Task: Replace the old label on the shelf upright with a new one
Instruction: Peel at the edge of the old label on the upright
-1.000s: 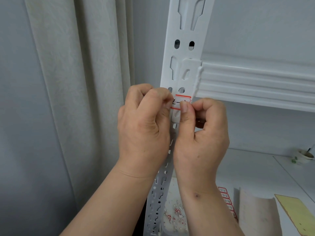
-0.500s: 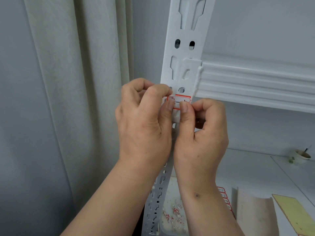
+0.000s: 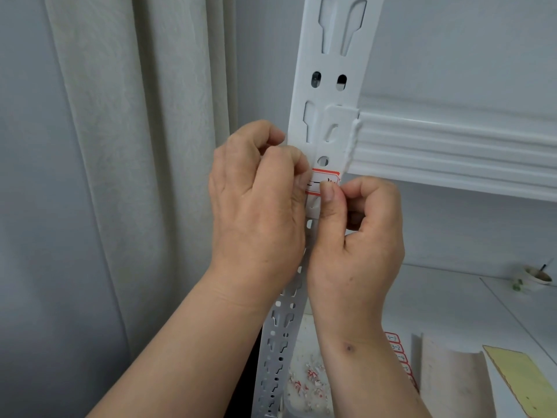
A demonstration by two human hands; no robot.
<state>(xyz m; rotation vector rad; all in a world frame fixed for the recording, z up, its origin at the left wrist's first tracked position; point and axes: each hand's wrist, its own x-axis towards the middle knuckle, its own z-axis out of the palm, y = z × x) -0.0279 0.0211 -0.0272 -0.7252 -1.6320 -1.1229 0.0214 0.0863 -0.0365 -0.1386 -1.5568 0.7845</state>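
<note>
Both hands curl at the label (image 3: 322, 183), which sits on the shelf upright (image 3: 331, 86) just below a round hole and beside the beam end. Right hand (image 3: 358, 236) has its thumb tip pressed on the label's lower right part, other fingers folded in; nothing clearly pinched. Left hand (image 3: 256, 203) covers the label's left edge, fingertips bent onto it, probably steadying or picking at that edge; cannot tell if it grips anything. Label looks flat on the metal, red border and dark handwriting partly showing between the two thumbs. Cannot tell whether this is the old one being lifted or the new one being smoothed down; thumb pressure suggests rubbing or pressing.

Nearer the camera, low in view, torn red-and-white scraps (image 3: 307, 384) lie on a surface beside the upright's foot, likely peeled label bits. Just right of the right wrist, a sheet of spare labels (image 3: 396, 348) pokes out, kept within reach. Farther right lie a curled white backing sheet (image 3: 449, 384) and a yellow sheet (image 3: 524, 381).

Behind, the shelf beam (image 3: 452, 152) runs right from the upright. A curtain (image 3: 120, 146) hangs left. A small cup (image 3: 536, 277) stands far back on the right.
</note>
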